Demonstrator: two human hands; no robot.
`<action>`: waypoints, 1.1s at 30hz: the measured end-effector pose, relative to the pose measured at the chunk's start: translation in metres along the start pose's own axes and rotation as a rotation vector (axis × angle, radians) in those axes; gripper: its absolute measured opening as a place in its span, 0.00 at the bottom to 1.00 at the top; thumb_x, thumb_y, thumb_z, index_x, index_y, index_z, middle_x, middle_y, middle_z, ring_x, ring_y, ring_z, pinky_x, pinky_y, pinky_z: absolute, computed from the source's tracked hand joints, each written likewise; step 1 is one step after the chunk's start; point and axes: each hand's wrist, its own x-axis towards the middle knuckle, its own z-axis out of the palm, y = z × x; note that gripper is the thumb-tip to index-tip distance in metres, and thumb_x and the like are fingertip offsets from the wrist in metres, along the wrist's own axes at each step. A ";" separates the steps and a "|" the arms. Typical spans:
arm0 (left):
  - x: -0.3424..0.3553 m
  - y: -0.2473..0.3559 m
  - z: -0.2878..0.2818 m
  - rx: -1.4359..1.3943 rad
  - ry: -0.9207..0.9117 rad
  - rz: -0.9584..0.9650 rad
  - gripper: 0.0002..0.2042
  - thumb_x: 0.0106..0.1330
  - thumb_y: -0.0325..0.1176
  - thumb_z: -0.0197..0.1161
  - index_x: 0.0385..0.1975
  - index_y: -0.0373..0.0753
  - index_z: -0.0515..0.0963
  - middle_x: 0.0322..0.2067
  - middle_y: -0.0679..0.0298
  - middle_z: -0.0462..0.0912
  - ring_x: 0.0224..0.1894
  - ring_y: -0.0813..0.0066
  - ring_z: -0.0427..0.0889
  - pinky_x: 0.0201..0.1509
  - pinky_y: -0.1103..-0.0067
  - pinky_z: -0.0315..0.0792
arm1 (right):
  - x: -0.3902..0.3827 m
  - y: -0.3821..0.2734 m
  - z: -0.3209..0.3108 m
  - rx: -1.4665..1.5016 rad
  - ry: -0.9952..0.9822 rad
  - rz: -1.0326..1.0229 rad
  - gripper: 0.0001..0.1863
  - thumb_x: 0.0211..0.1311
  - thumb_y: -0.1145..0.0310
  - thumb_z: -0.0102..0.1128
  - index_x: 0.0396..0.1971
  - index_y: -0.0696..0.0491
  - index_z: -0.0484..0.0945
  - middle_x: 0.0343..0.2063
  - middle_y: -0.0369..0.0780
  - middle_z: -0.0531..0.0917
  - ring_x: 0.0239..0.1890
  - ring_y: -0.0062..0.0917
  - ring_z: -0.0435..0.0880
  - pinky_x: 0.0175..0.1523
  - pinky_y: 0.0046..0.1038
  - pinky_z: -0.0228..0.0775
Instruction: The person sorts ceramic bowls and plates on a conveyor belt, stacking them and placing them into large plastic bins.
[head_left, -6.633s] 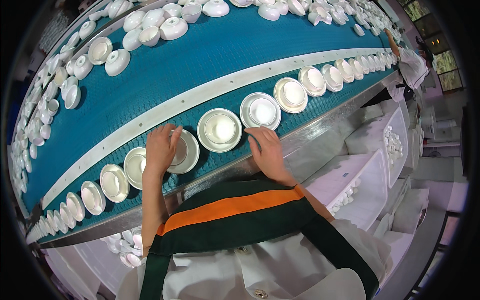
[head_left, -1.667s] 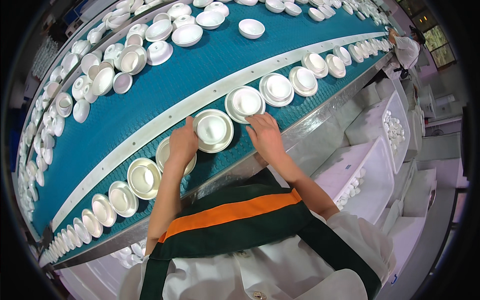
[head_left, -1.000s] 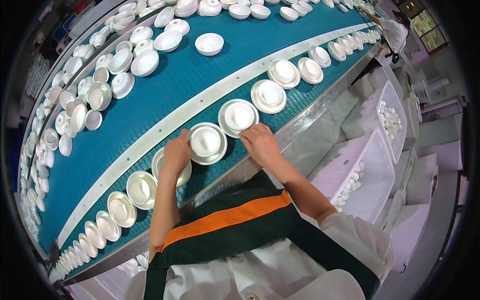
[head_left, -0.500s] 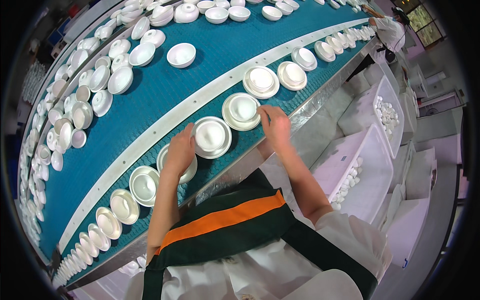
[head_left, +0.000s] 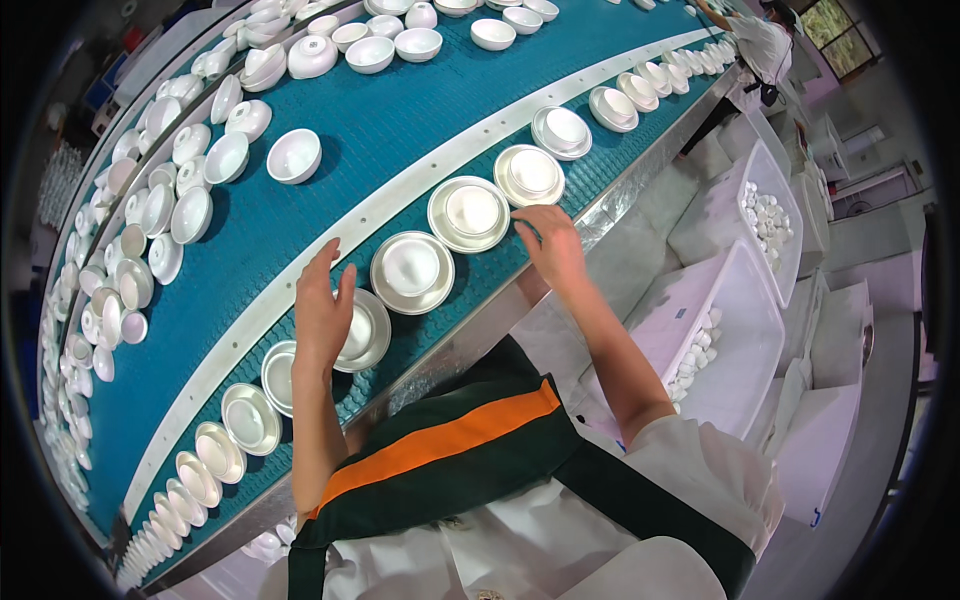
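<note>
A row of white dish sets runs along the near lane of the blue-green conveyor belt, each a smaller round dish on a wider plate. My left hand [head_left: 325,305] has its fingers spread and partly covers one set [head_left: 369,335]. Whether its palm touches the plate is hidden. Just right of it lies another dish set [head_left: 412,272], with neither hand on it. My right hand [head_left: 553,245] is open, fingers bent, its fingertips at or close to the right rim of a dish set [head_left: 470,214]. A further set [head_left: 530,174] lies just beyond that hand.
A pale metal divider [head_left: 330,250] separates the lanes. On the far lane of the belt [head_left: 250,260] sit many white bowls, one [head_left: 294,156] by itself. White bins [head_left: 745,330] holding small white pieces stand at right. Another person [head_left: 765,50] is at the far right end.
The dishes on both lanes have shifted left and toward me. My left hand has moved left and its fingers have spread. My right hand has stayed near its place while the dish sets passed by.
</note>
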 end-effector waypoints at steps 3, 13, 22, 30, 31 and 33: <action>0.029 0.026 0.034 0.053 -0.003 0.174 0.18 0.61 0.32 0.54 0.50 0.34 0.68 0.45 0.48 0.73 0.48 0.52 0.71 0.52 0.67 0.64 | 0.022 0.044 -0.023 -0.144 0.165 0.064 0.11 0.46 0.75 0.59 0.33 0.55 0.78 0.36 0.42 0.79 0.44 0.35 0.74 0.50 0.34 0.64; 0.082 0.034 0.107 0.085 -0.252 -0.198 0.14 0.57 0.29 0.53 0.44 0.35 0.72 0.36 0.50 0.79 0.39 0.48 0.76 0.43 0.63 0.69 | 0.069 0.150 -0.053 -0.387 -0.005 -0.154 0.10 0.37 0.66 0.67 0.24 0.50 0.79 0.27 0.37 0.78 0.39 0.30 0.74 0.57 0.39 0.59; 0.126 0.090 0.175 0.270 -0.210 0.064 0.12 0.59 0.29 0.50 0.41 0.32 0.69 0.24 0.45 0.78 0.29 0.48 0.77 0.37 0.60 0.69 | 0.070 0.150 -0.073 -0.125 -0.014 0.070 0.06 0.43 0.69 0.64 0.24 0.52 0.79 0.28 0.39 0.79 0.39 0.32 0.74 0.48 0.34 0.64; 0.147 0.082 0.198 0.110 -0.396 -0.025 0.13 0.58 0.30 0.50 0.43 0.36 0.71 0.34 0.44 0.77 0.38 0.47 0.75 0.43 0.61 0.68 | 0.101 0.255 -0.093 -0.416 0.128 0.030 0.09 0.46 0.73 0.59 0.30 0.55 0.78 0.28 0.41 0.80 0.38 0.35 0.76 0.47 0.33 0.64; 0.149 0.089 0.198 0.106 -0.389 -0.025 0.13 0.58 0.30 0.50 0.43 0.36 0.71 0.34 0.44 0.77 0.38 0.47 0.75 0.43 0.61 0.68 | 0.108 0.261 -0.092 -0.451 0.005 0.017 0.09 0.46 0.72 0.58 0.30 0.54 0.79 0.27 0.41 0.80 0.38 0.34 0.76 0.47 0.33 0.64; 0.155 0.107 0.200 0.145 -0.169 0.049 0.15 0.59 0.30 0.51 0.46 0.35 0.71 0.38 0.47 0.77 0.42 0.48 0.74 0.46 0.64 0.67 | 0.108 0.261 -0.092 -0.424 -0.012 -0.016 0.09 0.46 0.72 0.57 0.30 0.53 0.79 0.27 0.41 0.79 0.37 0.34 0.76 0.46 0.33 0.65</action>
